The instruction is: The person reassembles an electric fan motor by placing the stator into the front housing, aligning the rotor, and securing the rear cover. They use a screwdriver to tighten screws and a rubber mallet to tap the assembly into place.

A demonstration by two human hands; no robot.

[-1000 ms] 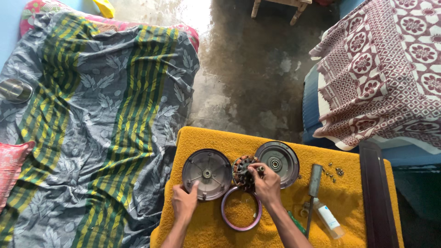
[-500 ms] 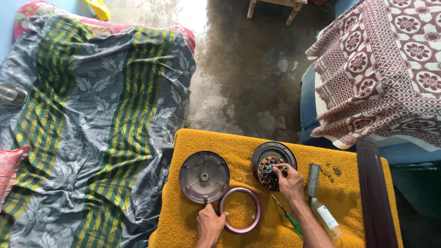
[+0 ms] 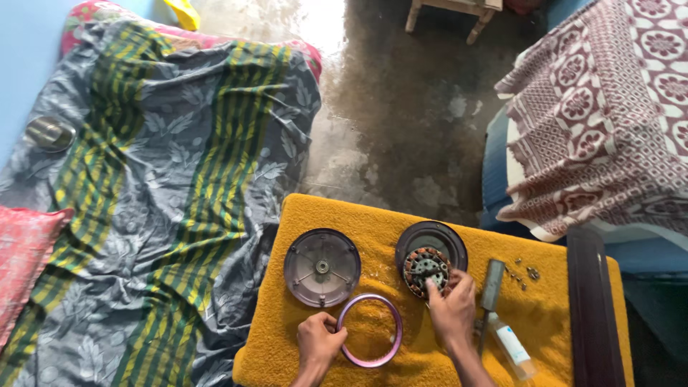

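My left hand (image 3: 318, 344) grips the left rim of a pink metal ring (image 3: 370, 330) lying on a yellow cushioned stool (image 3: 373, 222). My right hand (image 3: 450, 308) rests its fingers on a copper-wound motor core (image 3: 424, 271) that sits inside a round dark housing (image 3: 431, 244). A second round grey cover (image 3: 322, 267), with a hub at its centre, lies face up to the left of the housing, just above the ring.
A grey-handled screwdriver (image 3: 491, 290), a small white bottle (image 3: 512, 347) and loose screws (image 3: 523, 271) lie right of my right hand. A dark wooden bar (image 3: 589, 308) borders the stool's right side. A striped bedsheet (image 3: 143, 215) lies left, patterned cloth (image 3: 609, 122) right.
My right hand carried the motor core from the stool's middle into the right housing. My left hand left the grey cover and took hold of the pink ring.
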